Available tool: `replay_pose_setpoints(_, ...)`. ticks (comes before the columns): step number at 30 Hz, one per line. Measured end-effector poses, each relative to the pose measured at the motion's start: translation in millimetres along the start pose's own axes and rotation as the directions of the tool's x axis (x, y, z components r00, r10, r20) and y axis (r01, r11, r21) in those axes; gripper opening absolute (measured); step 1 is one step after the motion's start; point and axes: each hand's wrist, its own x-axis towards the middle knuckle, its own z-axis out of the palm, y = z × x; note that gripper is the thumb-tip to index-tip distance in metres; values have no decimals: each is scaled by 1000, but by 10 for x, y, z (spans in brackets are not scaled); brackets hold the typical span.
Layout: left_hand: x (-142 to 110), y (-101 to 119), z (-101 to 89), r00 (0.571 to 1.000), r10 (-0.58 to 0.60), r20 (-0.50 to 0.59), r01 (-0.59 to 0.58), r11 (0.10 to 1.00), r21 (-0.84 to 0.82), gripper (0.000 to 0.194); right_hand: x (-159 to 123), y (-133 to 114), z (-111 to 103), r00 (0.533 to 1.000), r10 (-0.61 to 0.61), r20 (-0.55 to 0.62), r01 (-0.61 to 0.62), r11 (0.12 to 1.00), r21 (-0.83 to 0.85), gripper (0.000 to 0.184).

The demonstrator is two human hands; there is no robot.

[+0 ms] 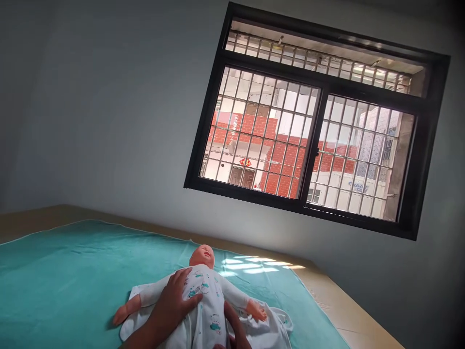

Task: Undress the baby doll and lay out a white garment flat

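A baby doll (202, 257) lies face up, dressed in a white bodysuit (214, 310) printed with small green figures. Its arms are spread out to both sides. My left hand (178, 295) rests open on the doll's chest and side, with the thumb held apart from the fingers. Lower down, at the other side of the doll's belly, my right hand (235, 322) touches the bodysuit. Its visible fingers are apart, while the rest is cut off by the bottom edge. White cloth (269, 329) with a green print spreads out beneath the doll.
A green sheet (90, 271) covers much of the tan surface (345, 305) under the doll. Sunlight falls in patches beside the doll's head. Behind stands a grey wall (109, 121) with a dark-framed, barred window (312, 145).
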Motion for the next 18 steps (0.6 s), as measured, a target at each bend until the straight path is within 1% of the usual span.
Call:
replay_pose_setpoints(1,2,-8,-7,1000,6,5,-6,1000,-8,66,83,2,14,999,-37,13,38,998,-57,107)
replay_pose_setpoints(2,2,-17,-11,1000,12,12,-12,1000,-12,66,167,-3,37,997,-83,-5,82,988,-133,105)
replay_pose_setpoints(4,0,-39,-14,999,20,26,-20,1000,-6,67,320,-28,102,973,-191,-127,143,940,-310,98)
replay_pose_setpoints(5,0,-52,-11,999,23,35,-23,1000,2,68,383,-45,138,952,-232,-202,140,911,-388,94)
replay_pose_setpoints(7,-1,-81,4,998,27,49,-28,999,25,69,473,-84,202,913,-266,-309,89,869,-486,88)
replay_pose_setpoints(9,-2,-108,23,998,32,51,-35,998,47,67,511,-129,243,900,-260,-351,40,850,-526,84)
replay_pose_setpoints(13,-18,-126,38,997,67,39,-70,995,71,62,474,-240,273,927,-193,-321,-1,855,-518,82)
replay_pose_setpoints(18,-59,-52,1,995,88,37,-92,989,114,55,430,-378,266,945,-116,-306,-36,892,-451,80)
